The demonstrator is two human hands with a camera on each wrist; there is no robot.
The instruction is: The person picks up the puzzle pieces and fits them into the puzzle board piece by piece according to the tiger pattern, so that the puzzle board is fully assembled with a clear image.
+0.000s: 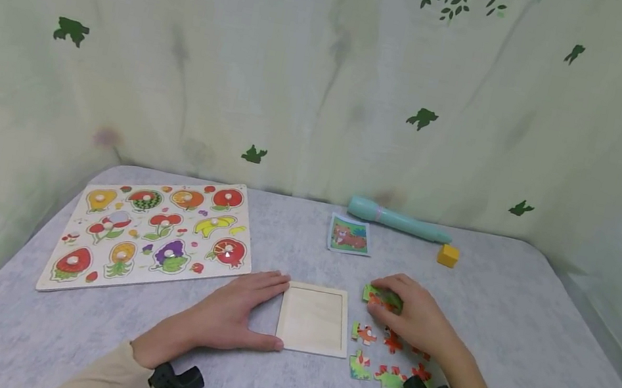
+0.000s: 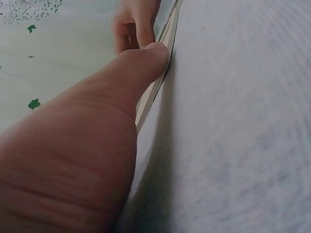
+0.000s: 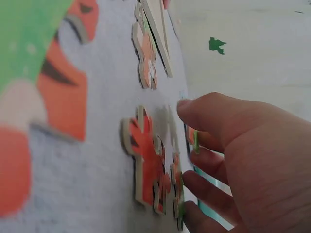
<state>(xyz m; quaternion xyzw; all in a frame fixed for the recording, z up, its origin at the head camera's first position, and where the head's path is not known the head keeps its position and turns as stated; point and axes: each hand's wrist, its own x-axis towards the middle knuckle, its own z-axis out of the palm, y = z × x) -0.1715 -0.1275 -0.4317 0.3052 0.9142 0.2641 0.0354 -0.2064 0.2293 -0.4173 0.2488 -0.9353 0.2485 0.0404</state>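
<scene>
A square wooden puzzle tray [image 1: 347,323] lies before me, its recess bare. My left hand [image 1: 229,311] rests at its left side, thumb and straight fingers spread against the rim. In the left wrist view the thumb [image 2: 141,63] presses along the tray edge. My right hand [image 1: 414,318] is over the far row of jigsaw pieces, fingers curled around a green and orange puzzle piece [image 1: 374,296]. In the right wrist view that puzzle piece [image 3: 192,137] shows at the fingertips, partly hidden. More orange and green pieces [image 1: 392,379] lie in rows beneath the hand.
A fruit peg puzzle board [image 1: 156,233] lies at the back left. Behind the tray are a small picture card [image 1: 350,235], a teal marker-shaped pen [image 1: 405,223] and a yellow cube [image 1: 448,255]. Patterned curtains [image 1: 331,74] enclose the table.
</scene>
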